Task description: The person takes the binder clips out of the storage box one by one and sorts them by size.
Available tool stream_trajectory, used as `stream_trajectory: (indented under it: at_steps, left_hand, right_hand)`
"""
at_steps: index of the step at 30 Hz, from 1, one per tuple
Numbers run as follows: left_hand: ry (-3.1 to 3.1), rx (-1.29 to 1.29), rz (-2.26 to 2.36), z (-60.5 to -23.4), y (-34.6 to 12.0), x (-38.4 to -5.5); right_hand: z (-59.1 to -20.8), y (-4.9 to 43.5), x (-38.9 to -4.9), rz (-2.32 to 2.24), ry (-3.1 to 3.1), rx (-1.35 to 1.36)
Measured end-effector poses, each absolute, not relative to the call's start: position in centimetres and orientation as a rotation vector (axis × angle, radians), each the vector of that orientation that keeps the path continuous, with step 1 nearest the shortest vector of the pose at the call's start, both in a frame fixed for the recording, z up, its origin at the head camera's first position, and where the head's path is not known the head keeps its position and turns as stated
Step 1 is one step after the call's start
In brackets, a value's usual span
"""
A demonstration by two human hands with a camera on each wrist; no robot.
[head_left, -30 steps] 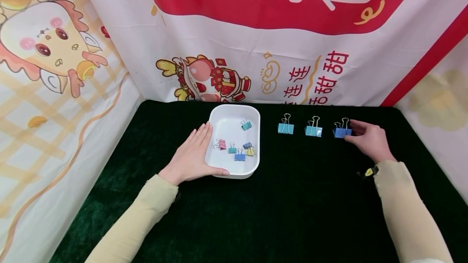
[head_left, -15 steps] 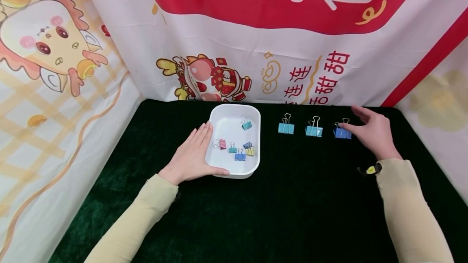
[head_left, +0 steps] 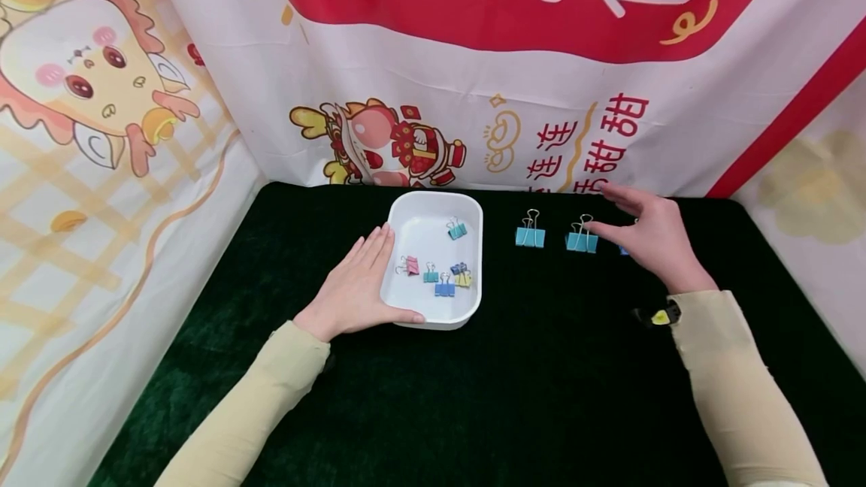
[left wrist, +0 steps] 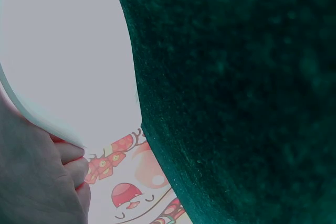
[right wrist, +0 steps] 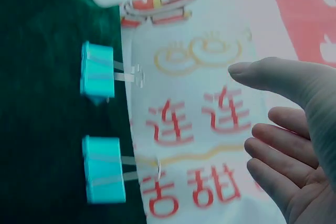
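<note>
Blue metal binder clips (head_left: 530, 237), three large, are lined up along the green velvet table's (head_left: 541, 389) far edge while we seemingly have six small multicoloured clips (head_left: 444, 290) left in the white plastic tray (head_left: 419, 235), left hand (head_left: 355, 291) flat-fingered against its left edge, right hand (head_left: 655, 237) loose, empty.

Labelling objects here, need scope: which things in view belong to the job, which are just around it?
Likely the job:
left hand, against the tray
white tray
small clips inside it
right hand
left large clip
middle large clip
right large clip, mostly hidden by that hand

Likely just setting:
dark green cloth
printed backdrop
</note>
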State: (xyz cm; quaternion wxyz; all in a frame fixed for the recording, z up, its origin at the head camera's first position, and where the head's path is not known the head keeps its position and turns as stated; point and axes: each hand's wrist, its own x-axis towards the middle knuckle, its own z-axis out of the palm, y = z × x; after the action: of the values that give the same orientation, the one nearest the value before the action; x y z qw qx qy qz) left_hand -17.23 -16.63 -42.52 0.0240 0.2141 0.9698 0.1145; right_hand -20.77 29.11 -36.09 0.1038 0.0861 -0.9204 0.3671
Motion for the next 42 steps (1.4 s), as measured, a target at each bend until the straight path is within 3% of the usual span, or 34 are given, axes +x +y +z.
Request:
stream_trajectory:
  at_steps: [25,42]
  left_hand:
    - [2.997,0.675,0.375,-42.4,-16.7,-17.1]
    - [2.994,0.688,0.384,-42.2,-16.8,-17.0]
  right_hand:
    - [-37.9,14.6,-20.4,1.275,-2.713,0.916]
    - [-39.3,7.9,-21.7,1.205,-2.906,1.044]
